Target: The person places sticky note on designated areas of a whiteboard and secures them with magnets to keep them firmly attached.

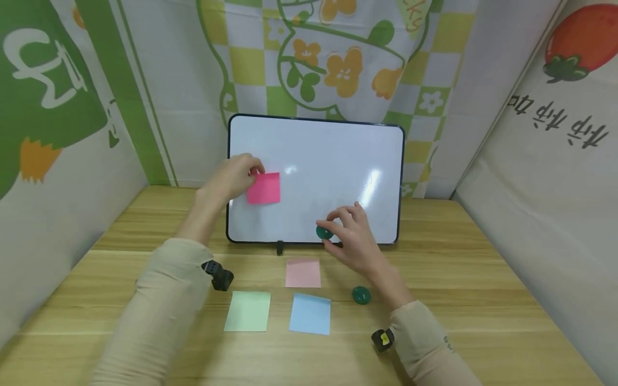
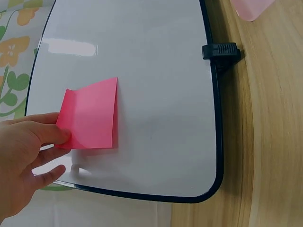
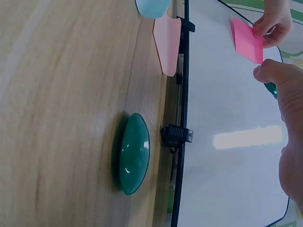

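Note:
A bright pink sticky note (image 1: 264,188) is pinched at its upper left by my left hand (image 1: 236,175), against or just in front of the whiteboard (image 1: 314,155). In the left wrist view the thumb lies on the face of the note (image 2: 92,116), and its free side stands a little off the board. My right hand (image 1: 354,238) pinches a round green magnet (image 1: 324,232) between thumb and forefinger, before the board's lower edge. Another green magnet (image 1: 361,295) lies on the table below the right wrist; the right wrist view shows its domed shape (image 3: 135,153).
On the wooden table (image 1: 434,268) lie a pale pink note (image 1: 303,273), a green note (image 1: 248,311) and a blue note (image 1: 310,314). Black clip feet (image 2: 221,51) hold the board's lower edge. Printed cloth (image 1: 338,64) hangs behind it.

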{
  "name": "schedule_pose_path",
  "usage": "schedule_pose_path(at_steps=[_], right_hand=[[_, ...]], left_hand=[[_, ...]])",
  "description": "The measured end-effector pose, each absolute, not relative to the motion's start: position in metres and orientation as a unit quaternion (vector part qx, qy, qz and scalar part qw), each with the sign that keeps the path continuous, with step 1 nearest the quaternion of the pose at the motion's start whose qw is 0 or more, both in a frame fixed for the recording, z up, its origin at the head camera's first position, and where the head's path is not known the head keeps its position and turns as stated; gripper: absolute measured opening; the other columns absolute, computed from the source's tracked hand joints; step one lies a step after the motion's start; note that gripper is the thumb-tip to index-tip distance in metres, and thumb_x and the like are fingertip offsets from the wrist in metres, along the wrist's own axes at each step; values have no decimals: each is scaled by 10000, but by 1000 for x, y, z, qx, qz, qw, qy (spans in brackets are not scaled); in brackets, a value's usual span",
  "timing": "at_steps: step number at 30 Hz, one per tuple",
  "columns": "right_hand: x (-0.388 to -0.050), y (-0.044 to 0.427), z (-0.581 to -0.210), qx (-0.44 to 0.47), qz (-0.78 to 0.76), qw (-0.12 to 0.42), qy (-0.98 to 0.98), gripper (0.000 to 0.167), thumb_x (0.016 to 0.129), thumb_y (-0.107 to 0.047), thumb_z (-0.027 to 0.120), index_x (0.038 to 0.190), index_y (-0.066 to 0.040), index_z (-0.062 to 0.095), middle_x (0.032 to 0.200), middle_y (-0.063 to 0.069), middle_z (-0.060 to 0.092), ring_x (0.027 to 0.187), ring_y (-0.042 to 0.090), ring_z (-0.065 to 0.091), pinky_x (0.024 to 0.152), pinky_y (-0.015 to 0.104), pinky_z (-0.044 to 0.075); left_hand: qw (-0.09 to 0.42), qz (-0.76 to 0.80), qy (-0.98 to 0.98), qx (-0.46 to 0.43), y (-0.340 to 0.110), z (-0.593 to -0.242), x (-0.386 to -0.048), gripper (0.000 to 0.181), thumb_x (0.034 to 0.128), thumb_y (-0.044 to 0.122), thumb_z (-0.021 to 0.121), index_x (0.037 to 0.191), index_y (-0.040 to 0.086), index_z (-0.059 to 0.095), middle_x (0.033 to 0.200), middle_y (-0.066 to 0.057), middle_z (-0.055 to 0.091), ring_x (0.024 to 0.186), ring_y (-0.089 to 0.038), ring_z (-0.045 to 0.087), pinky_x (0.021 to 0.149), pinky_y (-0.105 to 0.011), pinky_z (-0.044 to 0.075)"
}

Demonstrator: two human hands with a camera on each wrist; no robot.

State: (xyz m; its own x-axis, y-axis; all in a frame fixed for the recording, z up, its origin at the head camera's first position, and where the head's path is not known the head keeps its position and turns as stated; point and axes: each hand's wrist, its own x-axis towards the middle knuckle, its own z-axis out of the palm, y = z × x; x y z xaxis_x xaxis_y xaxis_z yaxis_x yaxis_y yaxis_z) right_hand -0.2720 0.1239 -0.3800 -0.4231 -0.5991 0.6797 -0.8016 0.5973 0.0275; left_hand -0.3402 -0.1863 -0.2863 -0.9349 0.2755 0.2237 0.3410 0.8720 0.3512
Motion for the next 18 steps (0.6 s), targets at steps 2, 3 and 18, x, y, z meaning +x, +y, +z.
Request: schedule_pose_path(at_steps=[2,3,18], right_hand=[[-273,122,-380,424,151,336,-828,370,805,-141,798,1167,-133,725,1097,65,584,1115,325,484,1102,712,271],[-273,122,-379,424,150,338,-826,366,806,-139,795,1166,-134,726,1095,66,585,1108,327,488,1100,713,274],[-279,107,-374,435,123,348,-821,350,826,-125,768,1172,-136,720,1095,68,601,1147,312,509,1099,715,279]], left_hand=[[85,-193,-965,-158,-188,-287,-341,325,900,-37,498,1160,27,682,1092,-166,641,983,-312,585,855,-432,502],[85,-193,-965,-156,-188,-288,-341,322,904,-32,498,1161,32,682,1092,-160,641,981,-307,584,855,-427,504],[116,-171,-965,-160,-190,-296,-345,271,925,4,542,1143,59,694,1084,-133,666,957,-286,605,853,-425,511]])
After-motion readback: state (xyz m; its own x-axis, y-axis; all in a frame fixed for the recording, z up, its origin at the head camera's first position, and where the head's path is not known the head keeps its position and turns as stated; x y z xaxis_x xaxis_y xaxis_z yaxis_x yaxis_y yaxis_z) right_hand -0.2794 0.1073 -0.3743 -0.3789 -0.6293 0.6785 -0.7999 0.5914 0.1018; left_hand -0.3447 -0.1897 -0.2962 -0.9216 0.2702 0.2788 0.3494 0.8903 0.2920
